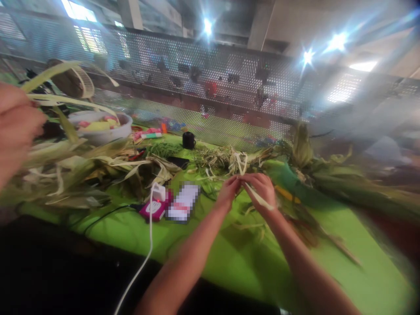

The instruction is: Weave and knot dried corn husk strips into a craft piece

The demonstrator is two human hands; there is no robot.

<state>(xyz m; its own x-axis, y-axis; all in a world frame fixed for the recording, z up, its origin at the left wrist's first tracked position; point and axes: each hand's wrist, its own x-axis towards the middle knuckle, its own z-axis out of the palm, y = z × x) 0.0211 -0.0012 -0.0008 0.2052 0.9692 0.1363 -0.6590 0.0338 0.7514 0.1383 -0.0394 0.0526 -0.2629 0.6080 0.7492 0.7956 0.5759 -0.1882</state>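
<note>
Bare forearms reach over the green table cover (210,258); left hand (227,191) and right hand (263,187) meet fingertip to fingertip, both pinched, it seems through the blur, on a pale husk strip (265,203); husk piles (98,168) lie left; another person's hand (16,127) grips leaves.

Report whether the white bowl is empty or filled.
Filled: yellow and pink items show inside the white bowl; blur hides what they are.
</note>
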